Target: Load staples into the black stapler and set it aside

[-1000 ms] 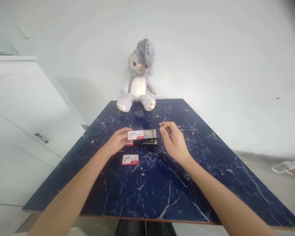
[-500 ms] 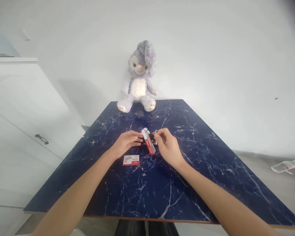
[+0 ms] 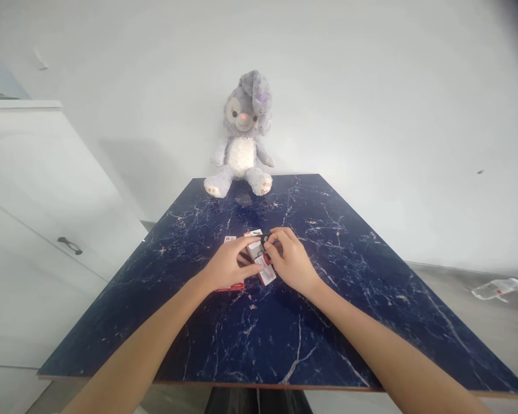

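Note:
In the middle of the table, my left hand (image 3: pixel 231 261) has its thumb and fingers around a small red-and-white cardboard box (image 3: pixel 266 275), which is tilted and looks open at its upper end. My right hand (image 3: pixel 291 259) is just right of the box, thumb and fingers pinched together near its open end. A small greyish thing shows at those fingertips, too small to name. A black object (image 3: pixel 265 238), mostly hidden, lies behind the fingers. Another red-and-white box (image 3: pixel 231 287) lies flat, partly under my left hand. More red-and-white packaging (image 3: pixel 253 233) shows beyond the fingers.
The blue marbled table (image 3: pixel 259 339) has its far edge by the wall. A grey plush rabbit (image 3: pixel 242 144) sits at that far edge. A white cabinet (image 3: pixel 34 230) stands at the left. Clear plastic packaging (image 3: pixel 496 288) lies on the floor at the right.
The small box has turned, now showing a white panel towards me, and my left hand has closed around it. My left hand has moved slightly nearer, covering part of the flat box.

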A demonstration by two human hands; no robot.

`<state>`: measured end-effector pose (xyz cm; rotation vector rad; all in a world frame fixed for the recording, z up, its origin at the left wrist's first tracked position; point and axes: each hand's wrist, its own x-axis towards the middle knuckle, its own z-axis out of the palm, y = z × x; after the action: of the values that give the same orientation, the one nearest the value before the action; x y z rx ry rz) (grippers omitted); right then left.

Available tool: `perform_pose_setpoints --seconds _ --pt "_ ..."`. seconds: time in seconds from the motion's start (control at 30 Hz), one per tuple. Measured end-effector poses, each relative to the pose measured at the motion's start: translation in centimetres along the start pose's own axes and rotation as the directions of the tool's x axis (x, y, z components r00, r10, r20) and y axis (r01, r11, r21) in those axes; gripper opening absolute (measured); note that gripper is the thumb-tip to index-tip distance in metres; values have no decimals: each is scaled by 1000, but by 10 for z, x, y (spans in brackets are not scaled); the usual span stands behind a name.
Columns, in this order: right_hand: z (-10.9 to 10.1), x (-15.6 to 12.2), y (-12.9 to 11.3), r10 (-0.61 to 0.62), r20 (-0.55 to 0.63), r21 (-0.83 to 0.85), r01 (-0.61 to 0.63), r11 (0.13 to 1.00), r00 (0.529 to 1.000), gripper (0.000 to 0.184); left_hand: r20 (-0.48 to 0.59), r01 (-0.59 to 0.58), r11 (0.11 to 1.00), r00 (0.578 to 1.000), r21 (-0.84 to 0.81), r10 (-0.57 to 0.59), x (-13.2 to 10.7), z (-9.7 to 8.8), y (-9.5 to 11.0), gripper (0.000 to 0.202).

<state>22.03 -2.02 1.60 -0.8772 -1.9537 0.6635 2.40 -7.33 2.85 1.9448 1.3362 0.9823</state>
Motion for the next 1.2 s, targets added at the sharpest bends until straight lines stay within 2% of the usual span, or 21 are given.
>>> perform_pose_setpoints --seconds 0.1,0.2,0.27,0.37,0.47,0.63,0.73,0.83,0.93,1.03,1.1,1.2 --pt "0 -2 -4 -11 -16 -1 11 1000 1000 7 -5 -1 999 1000 -51 0 -1 5 -1 65" --pt "-2 -2 -9 -16 -42 25 17 1000 999 7 -89 -8 998 996 -60 3 0 4 -1 57" --pt "-3 -3 -12 -17 -49 39 19 999 999 9 -117 -37 999 992 -5 36 1 0 0 49" --pt "-3 -4 -15 -26 -58 60 29 998 998 11 -35 -113 992 993 62 115 2 -2 2 38" --pt "-4 -4 -17 -3 -73 68 8 998 997 15 44 -151 987 988 53 149 2 0 1 27" --pt "-10 0 -16 73 -121 94 -62 994 990 18 56 -103 984 994 148 96 1 2 -6 33" --pt "-12 4 -11 116 -146 195 -86 977 982 19 63 -139 977 989 159 131 1 0 -6 29" --pt "-13 11 2 229 -124 336 -176 925 965 22 44 -165 977 986 135 161 1 -2 -3 25" --pt "-13 19 21 394 -97 500 -298 813 914 23 30 -209 944 978 255 209 3 -5 0 23" --pt "-15 23 38 523 -17 642 -391 660 852 20 -109 -189 891 961 412 254 5 -13 -5 25" --pt "-17 24 44 551 32 682 -421 598 834 20 -189 -136 882 951 451 243 7 -21 -12 25" --pt "-20 25 44 548 67 692 -435 576 834 19 -163 -70 914 976 400 146 10 -34 -27 24"
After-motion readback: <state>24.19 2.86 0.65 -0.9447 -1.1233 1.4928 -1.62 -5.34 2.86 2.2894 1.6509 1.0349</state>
